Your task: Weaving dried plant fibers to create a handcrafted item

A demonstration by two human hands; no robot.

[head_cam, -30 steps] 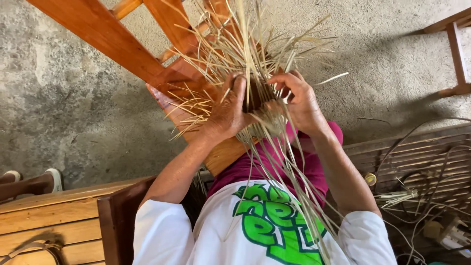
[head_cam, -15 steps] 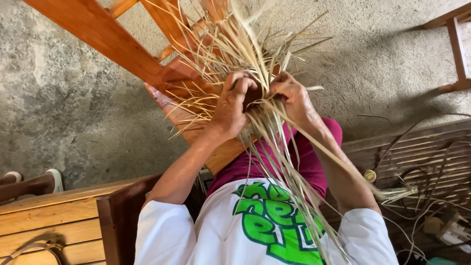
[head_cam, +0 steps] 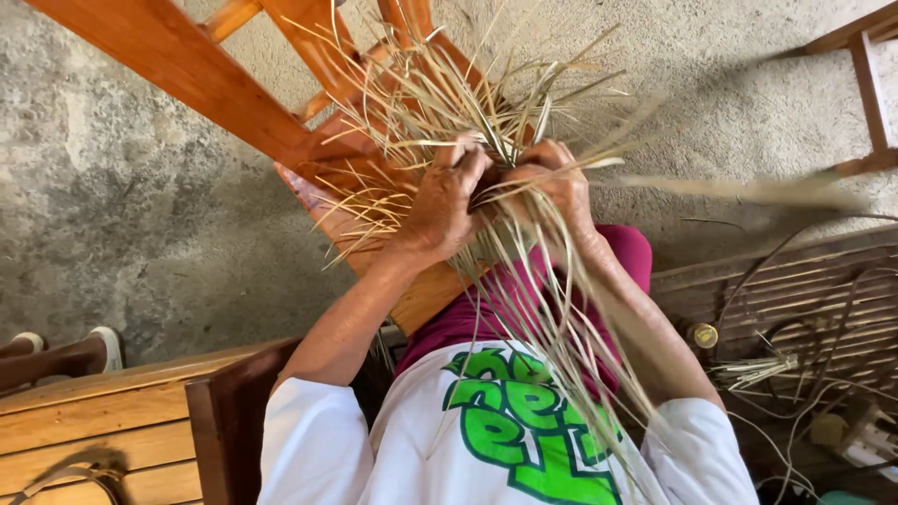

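Both my hands are closed on a thick bundle of dry straw-coloured strands [head_cam: 449,103] held against an orange wooden chair frame [head_cam: 187,75]. My left hand [head_cam: 440,201] grips the bundle from the left, thumb up. My right hand [head_cam: 554,187] pinches strands just beside it, almost touching the left. The upper ends of the strands fan out over the frame. Long loose ends [head_cam: 561,365] hang down across my maroon lap and white shirt with green print. One strand [head_cam: 748,190] sticks out to the right, blurred.
Rough concrete floor [head_cam: 122,206] lies below. A light wooden bench [head_cam: 84,411] with a dark post [head_cam: 220,421] stands at the lower left, with a shoe [head_cam: 108,344] nearby. Another wooden frame [head_cam: 870,84] is at the upper right. Slatted cane pieces and cords [head_cam: 795,309] lie at the right.
My hands have drawn closer together on the bundle and shifted slightly up. A long strand that hung by my right arm has swung out to the right.
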